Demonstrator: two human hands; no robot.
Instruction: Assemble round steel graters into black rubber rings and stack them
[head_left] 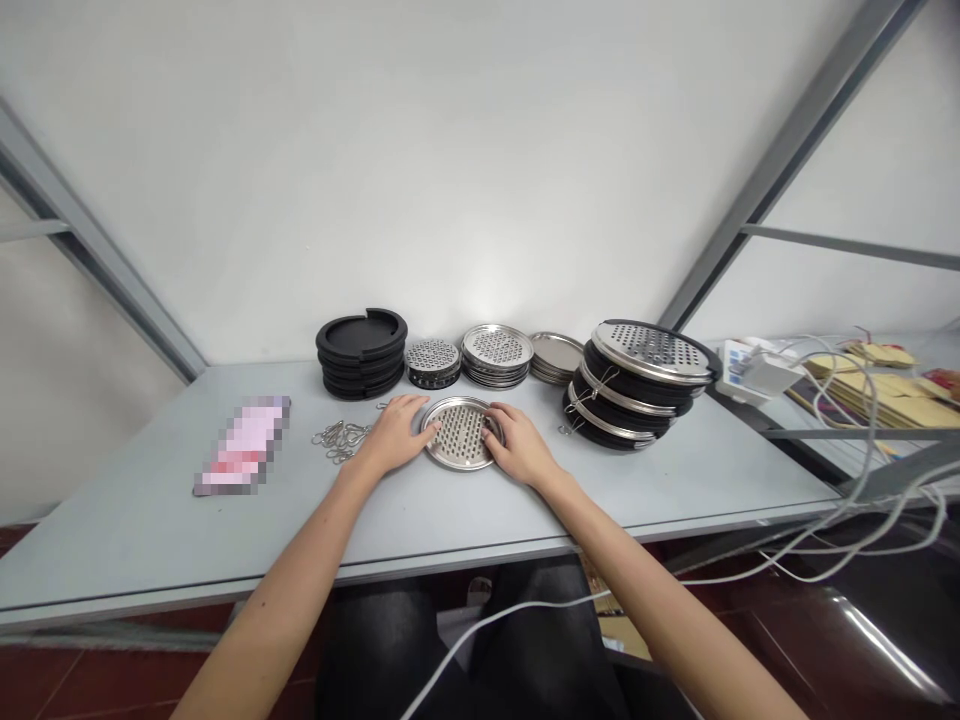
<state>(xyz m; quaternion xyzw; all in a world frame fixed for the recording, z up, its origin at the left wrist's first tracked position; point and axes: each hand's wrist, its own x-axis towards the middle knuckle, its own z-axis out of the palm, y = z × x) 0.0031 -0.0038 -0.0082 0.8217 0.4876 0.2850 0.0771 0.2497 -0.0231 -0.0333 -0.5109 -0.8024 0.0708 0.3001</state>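
A round metal grater plate (459,436), perforated and with a raised rim, lies on the table between my hands. My left hand (397,437) grips its left edge, the thumb over the rim. At the right edge my right hand (521,445) holds it too, with thumb and fingertips on the rim. Just left of my left hand is a small pile of bent wire clips (341,438). Behind the plate stand a stack of perforated discs (433,358), a stack of rimmed grater plates (497,350) and plain metal discs (559,352).
Black rings (360,340) are stacked at the back left. A tilted stack of black-ringed graters (649,352) with wire clips stands at the right. A pixelated pink phone-shaped item (246,440) lies left. White cables (862,470) hang by the table's right end, near a white power strip (757,368).
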